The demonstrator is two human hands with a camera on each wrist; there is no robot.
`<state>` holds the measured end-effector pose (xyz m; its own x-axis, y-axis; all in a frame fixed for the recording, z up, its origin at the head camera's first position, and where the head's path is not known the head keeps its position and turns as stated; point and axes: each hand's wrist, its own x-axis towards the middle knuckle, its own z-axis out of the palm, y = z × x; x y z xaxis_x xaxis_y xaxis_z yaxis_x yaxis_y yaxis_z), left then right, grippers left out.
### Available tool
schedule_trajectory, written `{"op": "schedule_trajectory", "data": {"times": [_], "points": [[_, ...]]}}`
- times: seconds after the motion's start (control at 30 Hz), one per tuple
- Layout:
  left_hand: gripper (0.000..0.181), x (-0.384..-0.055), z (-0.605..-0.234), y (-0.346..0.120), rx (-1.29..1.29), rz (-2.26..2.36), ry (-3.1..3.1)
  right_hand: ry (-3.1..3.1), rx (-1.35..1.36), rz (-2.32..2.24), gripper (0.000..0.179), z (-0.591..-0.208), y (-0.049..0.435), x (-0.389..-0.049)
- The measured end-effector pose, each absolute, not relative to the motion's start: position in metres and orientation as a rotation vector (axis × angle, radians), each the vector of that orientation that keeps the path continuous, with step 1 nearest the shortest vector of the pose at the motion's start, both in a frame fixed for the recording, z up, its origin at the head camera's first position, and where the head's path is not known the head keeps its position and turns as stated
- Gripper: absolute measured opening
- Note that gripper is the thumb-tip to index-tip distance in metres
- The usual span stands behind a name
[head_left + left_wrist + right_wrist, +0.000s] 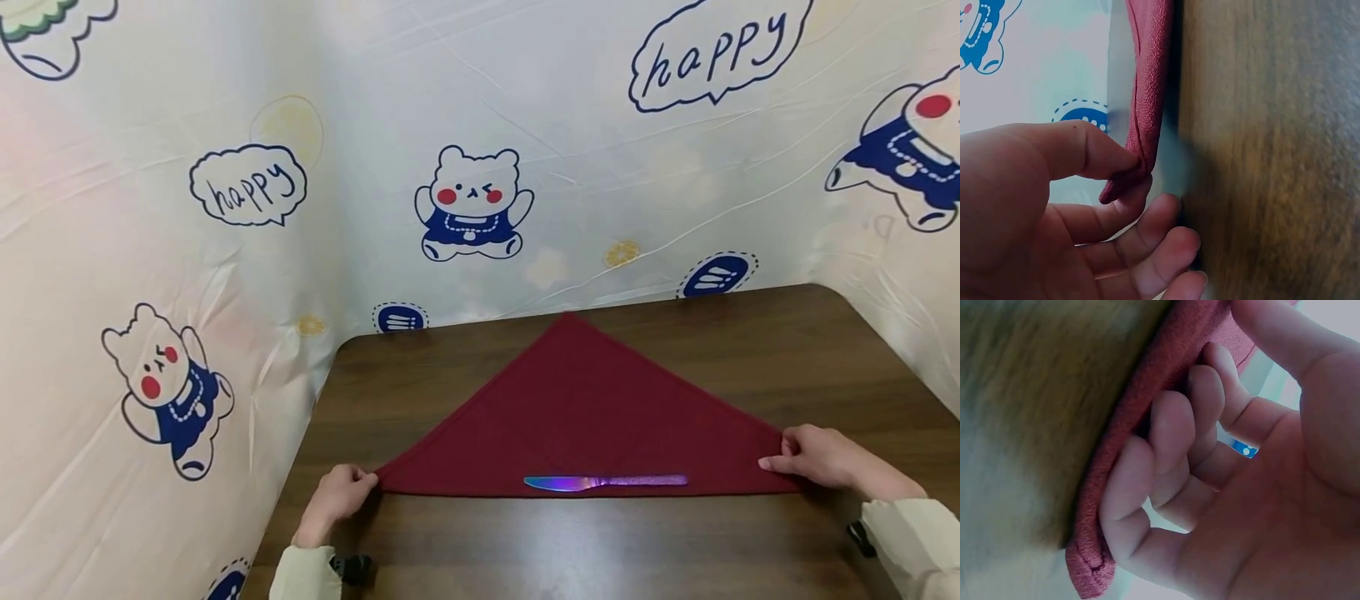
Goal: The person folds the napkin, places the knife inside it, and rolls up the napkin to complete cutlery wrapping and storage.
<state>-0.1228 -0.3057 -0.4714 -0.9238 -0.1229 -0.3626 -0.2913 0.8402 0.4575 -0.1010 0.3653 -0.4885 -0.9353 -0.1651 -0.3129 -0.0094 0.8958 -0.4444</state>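
A dark red cloth napkin (585, 408), folded into a triangle, lies with its point toward the back and its long folded edge toward the person. On it, along that edge, rests a table knife (637, 481) with a rainbow metallic sheen, its blade to the left. My left hand (341, 493) pinches the napkin's left corner between thumb and index finger, the other fingers loosely bent in the left wrist view. At the right end, my right hand (821, 457) grips the napkin, thumb over the cloth and fingers curled by its edge. The right corner (1090, 575) hangs past the little finger.
A brown wood-grain table (570, 546) carries everything. Pale cloth curtains (360, 100) printed with bears and "happy" bubbles stand around its back and sides. Each wrist wears a dark band (352, 570) at the light sleeve.
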Motion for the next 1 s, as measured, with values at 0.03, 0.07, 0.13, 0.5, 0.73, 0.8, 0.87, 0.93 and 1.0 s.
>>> {"op": "schedule_trajectory", "data": {"times": [0.03, 0.07, 0.13, 0.5, 0.73, 0.8, 0.87, 0.93, 1.0], "points": [[0.023, -0.123, -0.471, -0.306, -0.313, 0.744, 2.7, 2.718, -0.132, -0.635, 0.038, -0.488, 0.364, -0.102], [0.023, -0.122, -0.47, -0.306, -0.306, 0.743, 2.704, 2.73, -0.145, -0.631, 0.037, -0.487, 0.363, -0.102], [0.021, -0.122, -0.47, -0.306, -0.303, 0.745, 2.701, 2.763, -0.187, -0.628, 0.032, -0.486, 0.358, -0.102], [0.018, -0.123, -0.466, -0.304, -0.276, 0.745, 2.679, 2.758, -0.845, -0.984, 0.013, -0.493, 0.288, -0.095], [0.016, -0.123, -0.468, -0.304, -0.277, 0.719, 2.691, 2.747, -0.91, -0.958, 0.016, -0.498, 0.268, -0.097], [0.016, -0.122, -0.468, -0.305, -0.278, 0.722, 2.69, 2.751, -0.906, -0.962, 0.018, -0.499, 0.266, -0.097], [0.016, -0.122, -0.469, -0.305, -0.279, 0.721, 2.692, 2.756, -0.918, -0.97, 0.018, -0.5, 0.263, -0.098], [0.016, -0.121, -0.469, -0.306, -0.28, 0.721, 2.692, 2.758, -0.94, -0.978, 0.017, -0.501, 0.261, -0.098], [0.016, -0.121, -0.469, -0.306, -0.278, 0.718, 2.695, 2.768, -0.964, -0.977, 0.018, -0.501, 0.259, -0.098]]}}
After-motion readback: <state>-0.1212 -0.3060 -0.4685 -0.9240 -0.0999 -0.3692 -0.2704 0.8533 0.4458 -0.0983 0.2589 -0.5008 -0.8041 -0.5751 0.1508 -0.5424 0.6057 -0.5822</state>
